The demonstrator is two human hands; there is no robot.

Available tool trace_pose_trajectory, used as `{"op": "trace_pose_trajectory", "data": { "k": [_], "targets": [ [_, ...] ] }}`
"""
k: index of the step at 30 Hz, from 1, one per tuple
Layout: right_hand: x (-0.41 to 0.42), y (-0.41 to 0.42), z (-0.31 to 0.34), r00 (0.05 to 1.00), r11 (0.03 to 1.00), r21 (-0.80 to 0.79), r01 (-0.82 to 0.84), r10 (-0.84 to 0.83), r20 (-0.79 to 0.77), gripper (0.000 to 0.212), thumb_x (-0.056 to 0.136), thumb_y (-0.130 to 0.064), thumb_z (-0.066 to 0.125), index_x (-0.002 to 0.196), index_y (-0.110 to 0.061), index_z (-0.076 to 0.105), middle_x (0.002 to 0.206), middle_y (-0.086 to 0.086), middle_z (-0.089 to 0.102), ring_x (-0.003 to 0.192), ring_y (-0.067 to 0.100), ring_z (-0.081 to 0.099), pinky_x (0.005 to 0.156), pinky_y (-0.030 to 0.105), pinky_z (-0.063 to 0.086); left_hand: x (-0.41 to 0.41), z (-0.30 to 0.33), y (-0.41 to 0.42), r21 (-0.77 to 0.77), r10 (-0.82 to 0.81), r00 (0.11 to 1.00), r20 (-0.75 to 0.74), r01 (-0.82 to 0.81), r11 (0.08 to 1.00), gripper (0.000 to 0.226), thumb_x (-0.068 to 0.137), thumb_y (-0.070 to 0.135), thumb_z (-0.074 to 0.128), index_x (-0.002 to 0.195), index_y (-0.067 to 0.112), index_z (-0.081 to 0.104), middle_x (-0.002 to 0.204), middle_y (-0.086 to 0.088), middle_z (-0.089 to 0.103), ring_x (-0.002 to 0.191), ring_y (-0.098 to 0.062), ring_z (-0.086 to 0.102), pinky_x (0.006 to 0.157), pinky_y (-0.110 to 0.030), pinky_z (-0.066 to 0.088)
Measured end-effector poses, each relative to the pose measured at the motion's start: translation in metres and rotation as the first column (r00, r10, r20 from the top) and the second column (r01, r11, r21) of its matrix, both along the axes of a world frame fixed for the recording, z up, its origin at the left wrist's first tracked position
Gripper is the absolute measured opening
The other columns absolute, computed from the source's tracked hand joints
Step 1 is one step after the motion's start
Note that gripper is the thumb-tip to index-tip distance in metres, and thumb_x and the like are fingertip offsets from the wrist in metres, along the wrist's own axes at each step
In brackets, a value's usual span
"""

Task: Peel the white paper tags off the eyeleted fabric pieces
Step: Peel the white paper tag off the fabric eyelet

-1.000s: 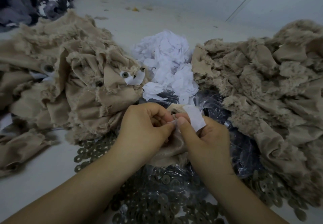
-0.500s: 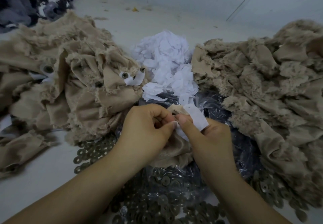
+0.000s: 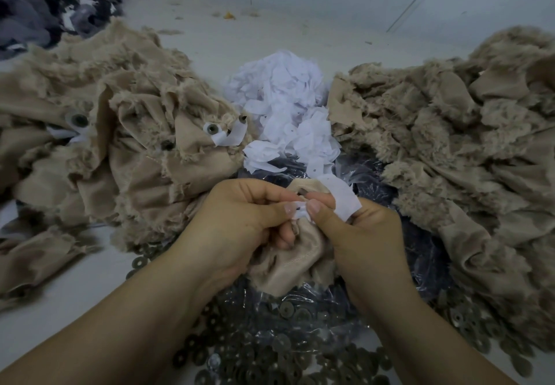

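Note:
A beige fabric piece (image 3: 291,261) hangs between my two hands at the centre of the view. My left hand (image 3: 240,222) grips its top edge, thumb and fingers pinched together. My right hand (image 3: 357,234) pinches a white paper tag (image 3: 342,195) that stands up from the fabric's top, thumb tip against my left thumb. The eyelet under the tag is hidden by my fingers. A heap of loose white paper tags (image 3: 285,114) lies just beyond my hands.
A beige fabric pile (image 3: 126,132) with eyelets and white tags on it fills the left; another frayed beige pile (image 3: 450,132) fills the right. Several metal washers (image 3: 270,351) lie on clear plastic below my hands. Dark grey fabric (image 3: 45,9) sits far left.
My hands have stayed in place. The white tag has come a little further away from the fabric and my thumbs have shifted slightly on it.

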State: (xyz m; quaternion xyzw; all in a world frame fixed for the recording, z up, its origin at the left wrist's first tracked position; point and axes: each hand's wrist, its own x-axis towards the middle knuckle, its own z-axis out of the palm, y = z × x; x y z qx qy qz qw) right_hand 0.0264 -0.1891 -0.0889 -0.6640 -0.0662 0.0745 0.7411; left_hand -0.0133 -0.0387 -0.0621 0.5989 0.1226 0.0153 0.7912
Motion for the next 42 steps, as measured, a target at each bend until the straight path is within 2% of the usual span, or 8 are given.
{"op": "trace_pose_trajectory", "data": {
  "k": [6,13,17,22,28,33,36,42],
  "targets": [
    [-0.004,0.000,0.006,1.000,1.000,-0.015,0.024,-0.024,-0.014,0.014,0.085,-0.005,0.075,0.076,-0.015,0.079,0.066,0.012,0.074,0.050,0.022,0.065,0.044,0.035,0.055,0.001,-0.004,-0.002,0.110,0.035,0.998,0.055,-0.041,0.993,0.019,0.086,-0.010,0.062,0.077,0.002,0.073,0.057,-0.018,0.061,0.049,-0.022,0.054,0.050,-0.029,0.049],
    [-0.006,0.001,0.007,0.992,0.990,-0.123,0.065,-0.050,0.120,0.014,0.083,-0.007,0.078,0.079,-0.021,0.078,0.065,0.002,0.075,0.058,0.015,0.072,0.050,0.027,0.056,-0.001,-0.008,-0.009,0.413,0.122,0.977,0.174,-0.185,0.892,0.027,0.085,-0.006,0.067,0.071,0.016,0.071,0.054,-0.005,0.065,0.044,-0.013,0.057,0.044,-0.025,0.047],
    [-0.005,0.002,0.005,0.982,0.982,-0.164,0.098,-0.069,0.176,0.023,0.083,-0.008,0.078,0.075,-0.029,0.076,0.070,0.003,0.076,0.067,0.023,0.073,0.060,0.039,0.061,-0.003,-0.010,-0.014,0.620,0.099,0.950,0.297,-0.271,0.736,0.031,0.082,-0.005,0.067,0.075,0.025,0.067,0.063,-0.002,0.066,0.057,-0.022,0.063,0.053,-0.038,0.054],
    [-0.004,0.002,0.004,0.987,0.981,-0.175,0.080,-0.054,0.150,0.011,0.083,-0.010,0.079,0.079,-0.020,0.078,0.071,0.022,0.071,0.071,0.047,0.067,0.059,0.059,0.057,-0.002,-0.008,-0.010,0.567,0.098,0.940,0.328,-0.279,0.775,0.034,0.078,-0.010,0.068,0.084,0.023,0.067,0.066,-0.006,0.061,0.060,-0.029,0.059,0.054,-0.037,0.052],
    [-0.004,0.002,0.008,0.997,0.990,-0.130,0.060,-0.052,0.065,0.015,0.082,-0.001,0.076,0.081,-0.016,0.080,0.077,0.017,0.075,0.079,0.039,0.073,0.071,0.061,0.059,-0.003,-0.005,-0.001,0.630,0.105,0.961,0.258,-0.249,0.735,0.024,0.074,-0.001,0.078,0.072,0.020,0.066,0.060,-0.004,0.058,0.051,-0.007,0.048,0.050,-0.026,0.044],
    [-0.003,0.002,0.007,0.995,0.986,-0.133,0.097,-0.092,0.047,0.013,0.081,-0.004,0.078,0.078,-0.016,0.080,0.078,0.010,0.077,0.083,0.037,0.072,0.073,0.059,0.059,-0.011,0.012,0.039,0.973,-0.012,0.998,-0.059,0.060,0.223,0.022,0.072,0.028,0.077,0.059,0.023,0.060,0.056,0.010,0.059,0.053,-0.001,0.054,0.055,-0.028,0.051],
    [-0.003,0.002,0.006,0.996,0.989,-0.129,0.078,-0.074,0.040,0.012,0.082,-0.006,0.078,0.078,-0.018,0.081,0.078,0.002,0.078,0.081,0.025,0.075,0.074,0.049,0.063,-0.018,0.019,0.057,0.961,-0.020,0.961,-0.277,0.277,-0.024,0.023,0.074,0.034,0.079,0.065,0.025,0.059,0.066,0.011,0.055,0.062,0.000,0.050,0.058,-0.025,0.048],
    [0.000,0.001,0.002,0.994,0.983,-0.163,0.090,-0.080,0.069,0.012,0.082,-0.009,0.079,0.076,-0.019,0.080,0.074,-0.001,0.077,0.070,0.013,0.074,0.062,0.034,0.062,-0.026,0.013,0.046,0.978,-0.168,0.980,-0.102,0.130,0.162,0.014,0.073,0.016,0.075,0.069,0.025,0.065,0.063,0.012,0.062,0.064,0.000,0.058,0.057,-0.018,0.048]
  ]
}}
